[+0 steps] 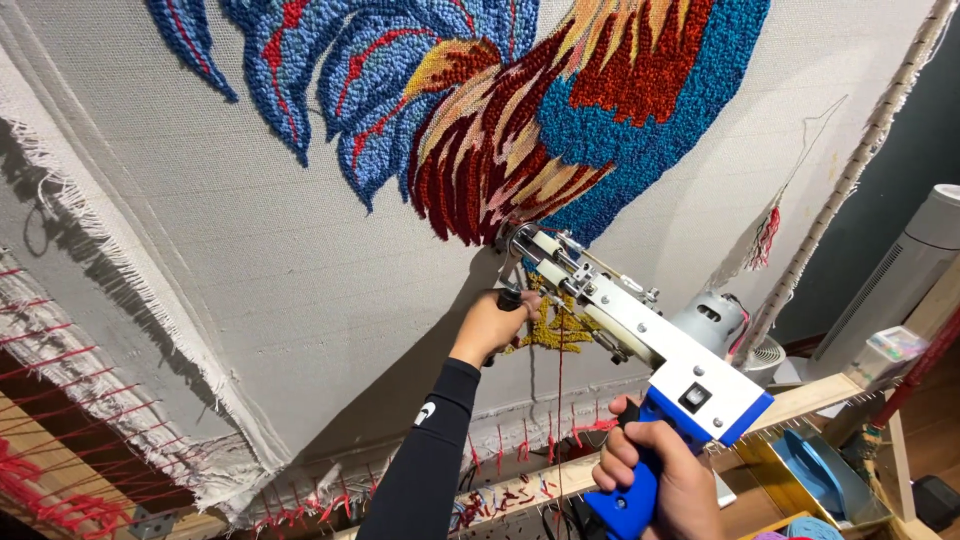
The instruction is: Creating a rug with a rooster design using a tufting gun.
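Observation:
A white and blue tufting gun (640,340) points up at a stretched pale cloth (250,250), its tip touching the lower edge of a tufted rooster design (540,110) in blue, red, cream and orange yarn. My right hand (660,480) is shut on the gun's blue rear grip. My left hand (492,325), in a black sleeve, grips the gun's black front handle close to the cloth. A red yarn strand (559,400) hangs down from the gun. A small yellow tufted patch (560,325) shows behind the gun.
The cloth is stretched on a wooden frame (820,385) with frayed edges and red yarn scraps along the bottom. A white tower fan (900,270) stands at the right. A blue object (815,470) lies in a tray at lower right.

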